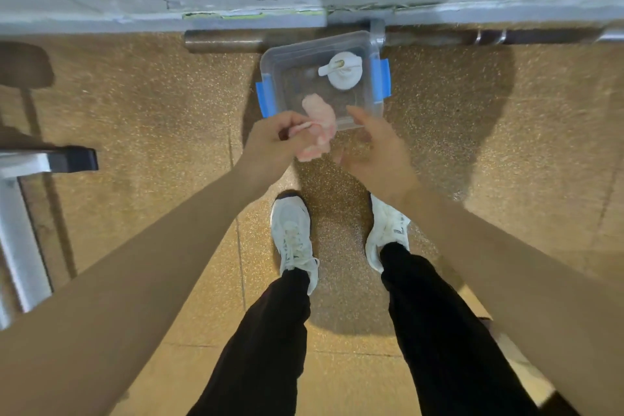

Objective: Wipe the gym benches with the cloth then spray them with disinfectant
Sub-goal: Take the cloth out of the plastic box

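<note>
A pale pink cloth (319, 121) hangs bunched in front of me, and my left hand (275, 138) grips it with curled fingers. To its right my right hand (374, 149) is held out with relaxed fingers, close to the cloth and holding nothing. Just beyond both hands a clear plastic box (287, 57) with blue side clips stands on the floor. Inside it a spray bottle (342, 71) stands upright, seen from above by its white head. No bench pad is in view.
A metal barbell (223, 41) lies along the foot of the grey wall behind the box. A grey metal frame with a black end cap (72, 160) reaches in from the left. My white shoes (293, 233) stand on speckled yellow-brown flooring.
</note>
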